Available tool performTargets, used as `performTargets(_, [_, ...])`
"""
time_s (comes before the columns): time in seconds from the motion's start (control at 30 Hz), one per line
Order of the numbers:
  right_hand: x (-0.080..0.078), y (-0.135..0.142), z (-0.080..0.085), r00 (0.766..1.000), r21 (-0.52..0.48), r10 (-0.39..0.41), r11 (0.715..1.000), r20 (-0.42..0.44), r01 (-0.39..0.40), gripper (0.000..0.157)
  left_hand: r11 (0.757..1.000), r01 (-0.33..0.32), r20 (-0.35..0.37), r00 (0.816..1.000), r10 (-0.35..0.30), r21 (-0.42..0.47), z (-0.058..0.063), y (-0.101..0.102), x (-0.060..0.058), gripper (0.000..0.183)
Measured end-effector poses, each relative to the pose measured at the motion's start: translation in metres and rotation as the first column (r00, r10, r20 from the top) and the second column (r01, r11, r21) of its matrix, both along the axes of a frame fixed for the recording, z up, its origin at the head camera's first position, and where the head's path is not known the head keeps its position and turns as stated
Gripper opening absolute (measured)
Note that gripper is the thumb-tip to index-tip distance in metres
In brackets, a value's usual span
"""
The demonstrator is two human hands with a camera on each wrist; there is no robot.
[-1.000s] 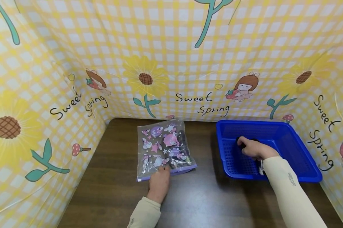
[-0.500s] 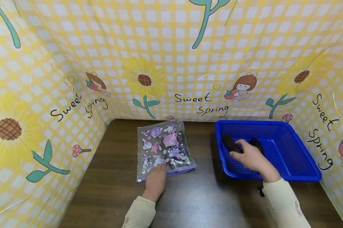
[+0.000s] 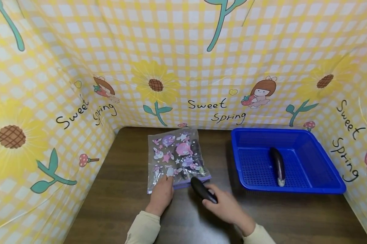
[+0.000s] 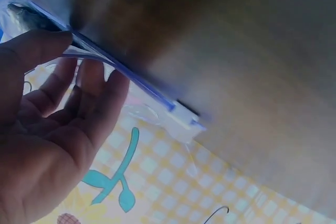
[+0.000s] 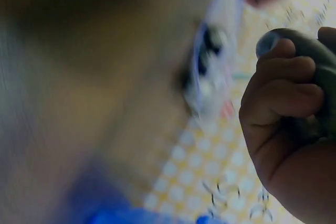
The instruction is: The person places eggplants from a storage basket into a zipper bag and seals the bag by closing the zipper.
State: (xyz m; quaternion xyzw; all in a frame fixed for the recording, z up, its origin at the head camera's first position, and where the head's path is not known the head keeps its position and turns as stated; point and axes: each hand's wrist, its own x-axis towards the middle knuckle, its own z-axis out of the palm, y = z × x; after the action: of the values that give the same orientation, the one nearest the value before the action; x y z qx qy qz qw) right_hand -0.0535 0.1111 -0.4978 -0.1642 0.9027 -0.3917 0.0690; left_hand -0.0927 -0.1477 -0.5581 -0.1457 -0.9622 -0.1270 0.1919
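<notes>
A dark eggplant (image 3: pixel 203 190) is gripped by the curled fingers of the right hand (image 3: pixel 227 207), its tip directed toward 11 o'clock at the mouth of the zip bag (image 3: pixel 175 159). The bag's near edge is pinched between thumb and fingers of the left hand (image 3: pixel 161 196), at 9 o'clock from the right. A second eggplant (image 3: pixel 278 165) is seen in the blue basket (image 3: pixel 323 159) at 3 o'clock.

Right hand (image 5: pixel 283 124) curled around dark eggplant (image 5: pixel 310 61); blurred bag (image 5: pixel 212 66) beyond.
</notes>
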Motion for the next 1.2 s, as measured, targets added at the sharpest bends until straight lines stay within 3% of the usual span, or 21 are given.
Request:
performTargets(0.2, [0.009,-0.035,-0.025,0.999,0.127,0.034,0.991,0.021,-0.036,0.051,0.999,0.014,0.040,0.999,-0.016,0.045,-0.002,-0.004,0.001,0.014])
performTargets(0.43, [0.000,-0.070,-0.041,0.997,0.185,-0.002,0.983,-0.083,0.017,0.049,0.997,0.021,0.054,0.998,-0.024,0.068,0.003,-0.005,0.003,0.018])
performTargets(0.57, [-0.007,-0.085,-0.045,0.993,0.212,-0.032,0.976,-0.111,0.055,0.054,0.998,0.034,-0.013,0.999,-0.034,0.056,0.004,-0.002,0.006,0.020])
performTargets(0.7, [-0.012,-0.092,-0.046,0.996,0.204,-0.015,0.978,-0.089,0.033,0.059,0.999,0.034,-0.107,0.994,-0.032,0.015,0.002,0.001,0.007,0.020])
performTargets(0.87, [-0.020,-0.100,-0.048,0.992,0.183,-0.025,0.982,-0.124,0.048,0.047,1.000,0.004,-0.145,0.989,-0.007,-0.015,0.001,0.001,0.007,0.018])
performTargets(0.97, [-0.023,-0.103,-0.049,0.974,0.220,-0.089,0.966,-0.209,0.135,0.038,1.000,0.003,-0.148,0.989,-0.005,-0.016,0.001,0.000,0.007,0.017])
performTargets(1.1, [-0.025,-0.103,-0.051,0.928,0.275,-0.150,0.928,-0.342,0.251,0.036,1.000,0.005,-0.141,0.990,-0.007,-0.015,-0.001,-0.001,0.007,0.018])
performTargets(1.2, [-0.026,-0.101,-0.051,0.920,0.288,-0.147,0.921,-0.365,0.261,0.041,1.000,-0.020,-0.120,0.993,0.019,-0.010,-0.003,-0.004,0.007,0.020])
